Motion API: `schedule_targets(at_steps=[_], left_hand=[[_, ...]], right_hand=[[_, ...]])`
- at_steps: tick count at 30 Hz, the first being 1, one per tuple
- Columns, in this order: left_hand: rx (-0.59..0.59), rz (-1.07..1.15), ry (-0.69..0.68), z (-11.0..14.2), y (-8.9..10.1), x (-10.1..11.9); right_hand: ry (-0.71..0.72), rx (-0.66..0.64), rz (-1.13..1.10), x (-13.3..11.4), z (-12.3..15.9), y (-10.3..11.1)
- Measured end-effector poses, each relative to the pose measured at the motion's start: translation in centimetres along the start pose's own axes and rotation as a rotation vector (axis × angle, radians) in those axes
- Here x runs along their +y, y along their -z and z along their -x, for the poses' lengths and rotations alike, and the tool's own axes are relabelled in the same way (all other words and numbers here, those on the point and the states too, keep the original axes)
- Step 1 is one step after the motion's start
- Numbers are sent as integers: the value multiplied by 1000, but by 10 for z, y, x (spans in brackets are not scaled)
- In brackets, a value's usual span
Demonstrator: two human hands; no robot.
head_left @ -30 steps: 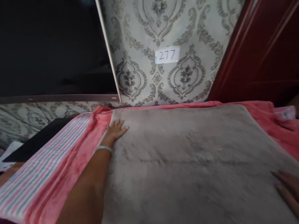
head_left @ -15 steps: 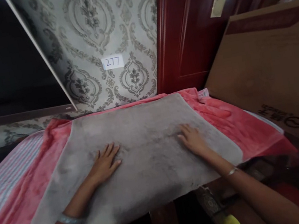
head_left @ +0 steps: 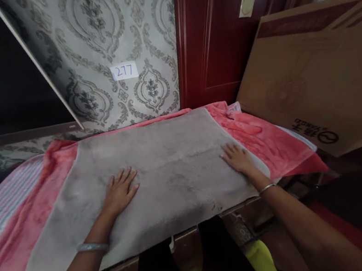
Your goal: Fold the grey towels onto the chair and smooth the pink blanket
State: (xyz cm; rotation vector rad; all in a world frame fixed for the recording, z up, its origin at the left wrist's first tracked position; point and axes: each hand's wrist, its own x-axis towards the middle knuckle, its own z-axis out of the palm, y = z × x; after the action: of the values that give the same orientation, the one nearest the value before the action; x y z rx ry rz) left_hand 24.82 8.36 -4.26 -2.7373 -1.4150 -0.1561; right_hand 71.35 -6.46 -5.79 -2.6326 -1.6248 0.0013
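Note:
A grey plush mat [head_left: 171,179] lies flat on a pink fleece blanket [head_left: 265,139], its near edge overhanging a wooden edge. My left hand [head_left: 120,192] rests palm down on the mat's left half, fingers spread, a silver bangle on the wrist. My right hand [head_left: 237,159] presses on the mat close to its right edge, fingers apart, with a thin bangle on the wrist. Neither hand grips anything.
A cardboard box [head_left: 310,75] leans at the right against a dark red wooden door [head_left: 206,42]. Damask wallpaper [head_left: 93,34] carries a paper label reading 277 [head_left: 124,71]. A striped blanket [head_left: 6,217] lies at the left. Below are a yellow-green object [head_left: 261,261] and my legs.
The view has swung right since a second ago, bringing the door and box in. My left hand has come back from the mat's far edge, and my right hand now rests near its right edge.

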Motion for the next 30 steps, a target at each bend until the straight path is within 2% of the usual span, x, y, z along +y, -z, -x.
schedule_targets(at_steps=[2,5,8,10,13,17,20,25,28,30], left_hand=[[33,-12,66,1,1,5],[78,-49,229,3,4,15],[15,-61,322,7,10,18],[-41,-48,385,15,15,8],[-71,-27,536,40,23,-28],[-61,-12,699,87,32,-84],[-26,-9,744,112,34,-106],[19,-55,748,120,36,-98],[39,-73,754,120,39,-89],[59,-92,732,122,40,-87]], right_hand=[[-109,34,-2,40,6,-6],[-151,97,-16,69,16,-15],[-151,142,-41,72,20,-21],[-145,156,-61,71,19,-23],[-131,179,-86,71,19,-26],[-127,225,-121,72,19,-27],[-144,256,-138,69,21,-25],[-228,324,-111,65,32,-22],[-228,382,-114,79,36,-27],[-219,363,-154,93,33,-33]])
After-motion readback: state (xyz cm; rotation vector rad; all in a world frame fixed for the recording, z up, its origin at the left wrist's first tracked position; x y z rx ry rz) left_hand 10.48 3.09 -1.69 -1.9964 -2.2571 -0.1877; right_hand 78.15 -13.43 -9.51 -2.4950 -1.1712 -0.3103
